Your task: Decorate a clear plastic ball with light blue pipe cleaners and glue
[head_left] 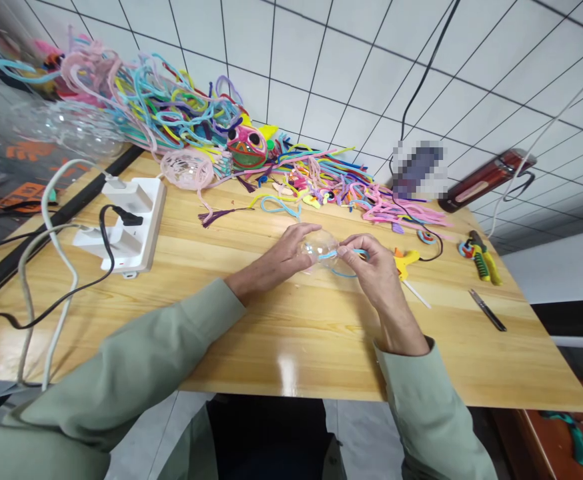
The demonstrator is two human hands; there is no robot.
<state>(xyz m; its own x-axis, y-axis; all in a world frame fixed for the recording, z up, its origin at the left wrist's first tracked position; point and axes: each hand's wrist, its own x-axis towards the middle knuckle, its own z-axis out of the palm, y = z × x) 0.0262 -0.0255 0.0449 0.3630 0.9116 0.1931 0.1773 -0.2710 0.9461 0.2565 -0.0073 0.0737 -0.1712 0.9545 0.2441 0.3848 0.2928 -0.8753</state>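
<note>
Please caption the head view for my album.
Left hand holding a clear ball, right hand pinching a blue pipe cleaner.

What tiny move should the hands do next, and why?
Perhaps the right hand should guide the thin light-blue strand along the clear rounded plastic ball, because that hand pinches the strand beside the ball while the left hand holds it.

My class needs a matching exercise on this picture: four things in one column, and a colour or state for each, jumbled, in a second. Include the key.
Column one
1. Left hand
2. Right hand
3. Glue gun
4. Power strip

Column two
A. White, with plugs in it
B. Pinching a blue strand
C. Mostly yellow
D. Holding a clear ball

Pairs: 1-D, 2-B, 3-C, 4-A
</note>
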